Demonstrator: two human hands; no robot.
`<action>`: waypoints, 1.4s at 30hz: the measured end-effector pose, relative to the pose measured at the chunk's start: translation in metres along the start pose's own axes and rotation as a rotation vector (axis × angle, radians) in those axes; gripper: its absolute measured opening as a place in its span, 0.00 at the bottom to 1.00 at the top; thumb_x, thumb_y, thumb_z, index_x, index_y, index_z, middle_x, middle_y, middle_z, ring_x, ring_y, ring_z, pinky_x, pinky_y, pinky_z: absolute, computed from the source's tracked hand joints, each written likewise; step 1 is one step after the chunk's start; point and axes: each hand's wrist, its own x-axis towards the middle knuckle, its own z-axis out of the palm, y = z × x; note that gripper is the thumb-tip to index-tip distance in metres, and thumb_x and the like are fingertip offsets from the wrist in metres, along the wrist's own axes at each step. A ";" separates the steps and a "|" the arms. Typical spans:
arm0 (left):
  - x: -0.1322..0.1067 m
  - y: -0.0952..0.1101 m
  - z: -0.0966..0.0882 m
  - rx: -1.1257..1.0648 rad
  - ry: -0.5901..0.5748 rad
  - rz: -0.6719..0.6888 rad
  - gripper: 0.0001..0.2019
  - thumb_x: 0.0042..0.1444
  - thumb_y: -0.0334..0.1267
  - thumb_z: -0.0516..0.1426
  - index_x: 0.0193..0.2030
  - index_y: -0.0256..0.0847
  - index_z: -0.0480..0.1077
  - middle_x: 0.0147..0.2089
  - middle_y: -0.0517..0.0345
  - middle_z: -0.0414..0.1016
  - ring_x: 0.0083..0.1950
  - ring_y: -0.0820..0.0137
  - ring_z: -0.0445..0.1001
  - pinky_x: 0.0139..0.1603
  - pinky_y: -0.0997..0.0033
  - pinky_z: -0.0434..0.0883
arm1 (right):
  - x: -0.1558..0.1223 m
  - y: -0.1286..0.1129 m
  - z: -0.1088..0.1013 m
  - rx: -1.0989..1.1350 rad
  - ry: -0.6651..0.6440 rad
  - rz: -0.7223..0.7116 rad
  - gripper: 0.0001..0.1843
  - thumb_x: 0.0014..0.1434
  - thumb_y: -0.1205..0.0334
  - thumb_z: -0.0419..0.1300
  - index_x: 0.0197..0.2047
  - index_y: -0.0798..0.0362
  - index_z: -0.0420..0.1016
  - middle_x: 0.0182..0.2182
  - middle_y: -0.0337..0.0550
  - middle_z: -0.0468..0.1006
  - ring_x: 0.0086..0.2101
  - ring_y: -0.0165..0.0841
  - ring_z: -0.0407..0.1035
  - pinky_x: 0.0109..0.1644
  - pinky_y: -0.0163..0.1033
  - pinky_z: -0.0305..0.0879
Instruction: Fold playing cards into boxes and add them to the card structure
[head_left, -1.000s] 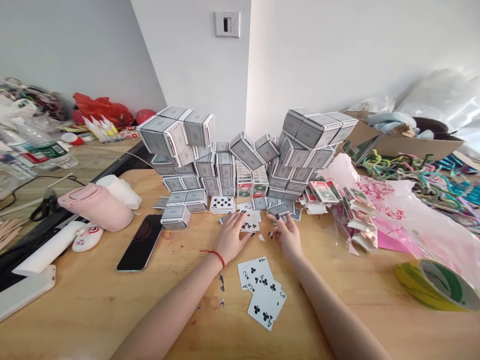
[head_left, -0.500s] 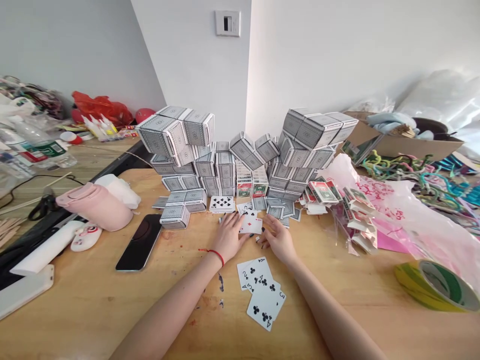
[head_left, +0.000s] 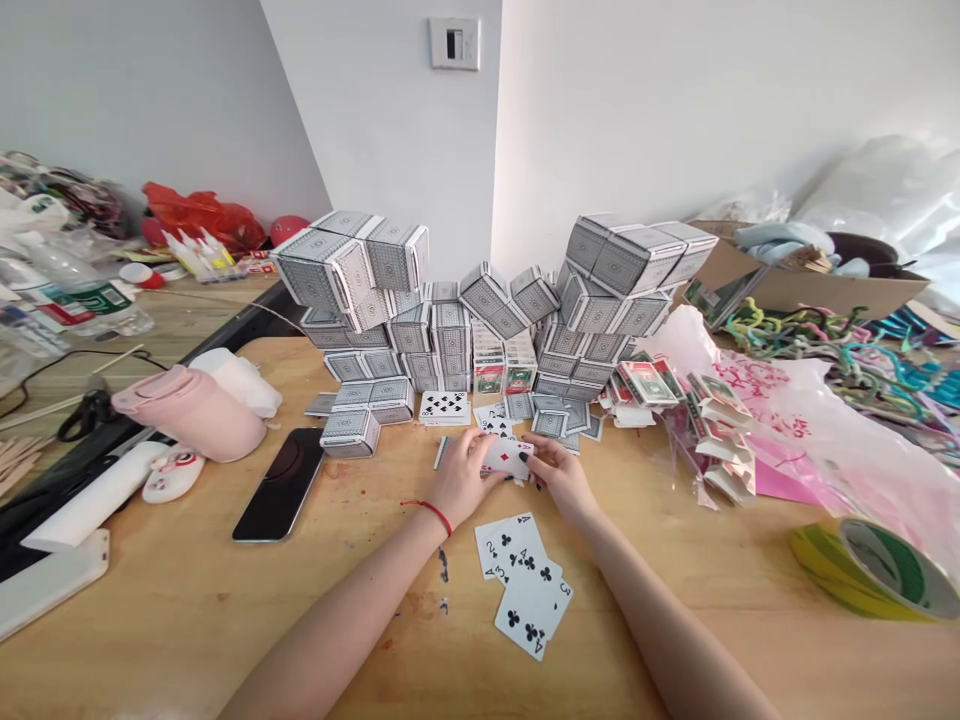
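Note:
My left hand [head_left: 463, 470], with a red string at the wrist, and my right hand [head_left: 561, 478] pinch a playing card [head_left: 505, 457] between them. It is an ace of diamonds, face up and tilted toward me. Other cards may lie under it; I cannot tell. Just behind it lie face-up spade cards [head_left: 491, 415]. Nearer me, several club cards [head_left: 529, 585] overlap on the table. A face-up stack topped by a spade card [head_left: 443, 407] lies beyond my left hand. Face-down cards [head_left: 551, 420] are scattered beyond my right hand.
Folded-card block structures rise at the left [head_left: 352, 270] and right [head_left: 630, 265]. A phone [head_left: 279, 485] and pink bottle [head_left: 196, 410] are at left. At right are card boxes [head_left: 649, 385], a tape roll [head_left: 874, 570] and a plastic bag [head_left: 780, 400].
The ace of diamonds has been lifted and tilted up between my hands. My fingers have closed on its sides, and both hands have drawn slightly toward me.

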 end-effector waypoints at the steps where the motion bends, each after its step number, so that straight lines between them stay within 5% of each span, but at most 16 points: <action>1: 0.000 0.000 0.001 -0.021 0.006 -0.001 0.23 0.49 0.44 0.57 0.51 0.44 0.59 0.51 0.51 0.61 0.51 0.62 0.65 0.50 0.58 0.66 | -0.001 0.001 0.001 -0.073 -0.011 -0.008 0.19 0.43 0.53 0.62 0.38 0.55 0.70 0.17 0.34 0.68 0.14 0.25 0.59 0.16 0.30 0.54; 6: 0.001 -0.002 0.000 -0.018 0.022 -0.015 0.29 0.47 0.46 0.58 0.56 0.44 0.54 0.52 0.49 0.61 0.54 0.60 0.62 0.52 0.56 0.64 | -0.003 0.005 0.000 -0.366 0.135 -0.109 0.14 0.48 0.50 0.56 0.27 0.53 0.68 0.12 0.35 0.67 0.13 0.28 0.58 0.16 0.32 0.51; 10: 0.002 -0.004 -0.003 0.083 0.022 -0.028 0.28 0.47 0.51 0.57 0.53 0.41 0.58 0.50 0.48 0.63 0.53 0.58 0.61 0.52 0.52 0.61 | 0.000 0.005 -0.011 -0.606 0.375 -0.233 0.13 0.52 0.52 0.51 0.34 0.51 0.69 0.21 0.40 0.73 0.22 0.33 0.65 0.25 0.35 0.58; 17: 0.002 -0.002 -0.005 0.142 0.016 -0.006 0.19 0.50 0.51 0.54 0.44 0.41 0.66 0.47 0.50 0.63 0.51 0.59 0.61 0.53 0.50 0.58 | 0.000 -0.001 -0.021 -0.806 0.506 -0.318 0.17 0.54 0.59 0.46 0.42 0.51 0.70 0.29 0.45 0.76 0.30 0.37 0.68 0.33 0.38 0.59; 21: 0.002 -0.002 -0.004 0.142 0.003 -0.004 0.18 0.51 0.49 0.54 0.45 0.42 0.66 0.46 0.51 0.64 0.51 0.60 0.61 0.53 0.51 0.58 | 0.003 0.002 -0.022 -0.736 0.417 -0.298 0.15 0.52 0.59 0.48 0.40 0.50 0.71 0.28 0.44 0.76 0.29 0.37 0.67 0.33 0.38 0.60; 29: 0.002 -0.007 -0.001 0.100 0.032 -0.031 0.20 0.50 0.48 0.55 0.49 0.42 0.62 0.47 0.52 0.65 0.51 0.60 0.62 0.52 0.53 0.60 | 0.008 0.009 -0.020 -0.253 0.258 -0.164 0.16 0.49 0.48 0.54 0.34 0.51 0.68 0.21 0.38 0.71 0.16 0.29 0.58 0.18 0.34 0.55; 38: 0.001 -0.003 -0.004 0.004 0.150 -0.030 0.19 0.52 0.47 0.54 0.50 0.44 0.63 0.48 0.51 0.66 0.51 0.61 0.65 0.51 0.56 0.64 | 0.001 0.003 -0.008 -0.111 0.242 -0.172 0.17 0.50 0.46 0.55 0.36 0.51 0.63 0.21 0.35 0.67 0.15 0.25 0.55 0.16 0.31 0.55; 42: 0.000 -0.002 -0.004 -0.058 0.142 -0.043 0.19 0.52 0.47 0.53 0.50 0.43 0.62 0.48 0.51 0.66 0.50 0.63 0.66 0.50 0.59 0.66 | -0.002 0.003 -0.001 -0.098 0.094 -0.154 0.20 0.51 0.43 0.53 0.36 0.52 0.63 0.16 0.32 0.65 0.13 0.26 0.57 0.15 0.31 0.54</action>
